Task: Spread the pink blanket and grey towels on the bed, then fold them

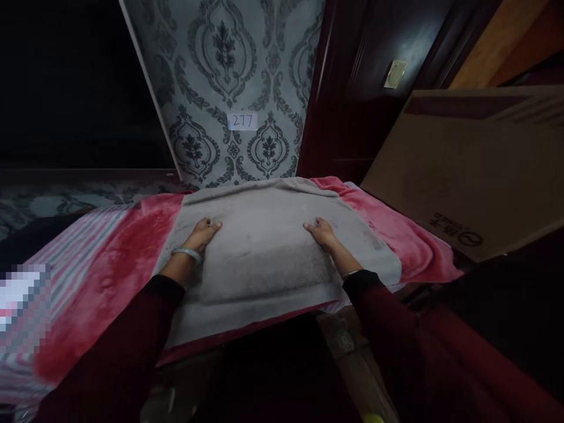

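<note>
A light grey plush cloth (264,258) lies spread over the table, with a thicker, roughly rectangular raised part in its middle. My left hand (203,233) is at the left side of that raised part, thumb on top and fingers curled at its edge. At the opposite side my right hand (321,231) mirrors it, thumb inward and fingers bent against the grey fabric. Both hands appear closed on the plush; the undersides of the fingers are hidden. A pale bangle circles the left wrist.
Under the grey cloth lies a red-pink blanket (127,264), with a striped cloth (66,247) at left. A large dark screen (79,88) stands behind. A cardboard box (484,170) leans at right near a dark door (352,88). Patterned wallpaper bears a paper label (242,121) reading 277.
</note>
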